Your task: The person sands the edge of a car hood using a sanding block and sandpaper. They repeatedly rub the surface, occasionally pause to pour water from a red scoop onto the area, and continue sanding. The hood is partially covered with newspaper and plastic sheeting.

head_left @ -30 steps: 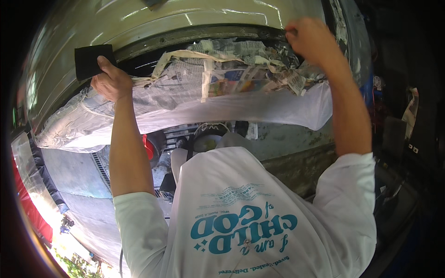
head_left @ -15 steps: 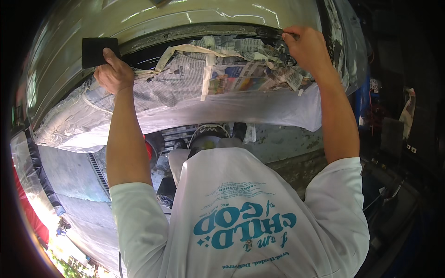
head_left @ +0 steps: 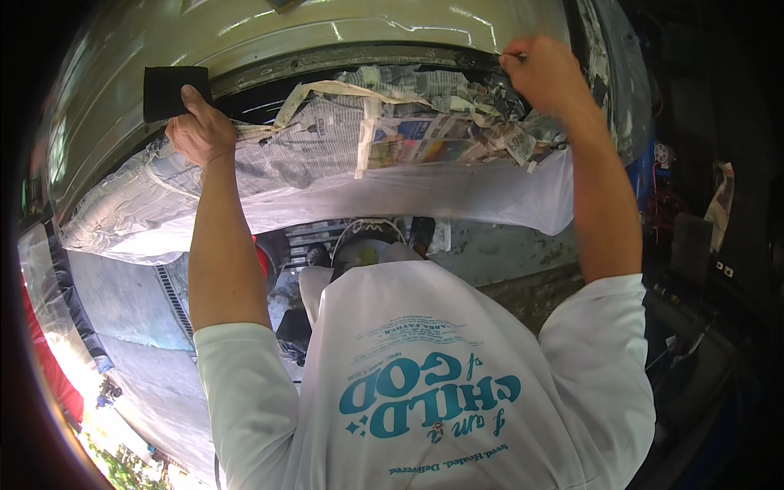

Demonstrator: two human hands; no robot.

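My left hand (head_left: 201,131) is closed on a square black sheet (head_left: 167,94) that looks like sandpaper, thumb on top. It rests at the left part of the edge of a glossy olive car panel (head_left: 269,39). My right hand (head_left: 550,80) is pinched at the right end of the same edge, by a dark metal strip (head_left: 359,55). A small dark bit shows at its fingertips, too small to name. Below the strip, torn newspaper (head_left: 318,135) and masking tape (head_left: 365,139) cover the car's front.
Clear plastic sheeting (head_left: 392,192) hangs below the newspaper. A round dark bucket (head_left: 365,245) stands on the floor near my feet. A drain grate (head_left: 173,296) runs along the concrete at left. Red cloth (head_left: 51,355) lies at the far left; dark clutter fills the right.
My right hand has shifted slightly right and up, its fingertips still by the strip's right end and blurred a little. My left hand and the black sheet have stayed put.
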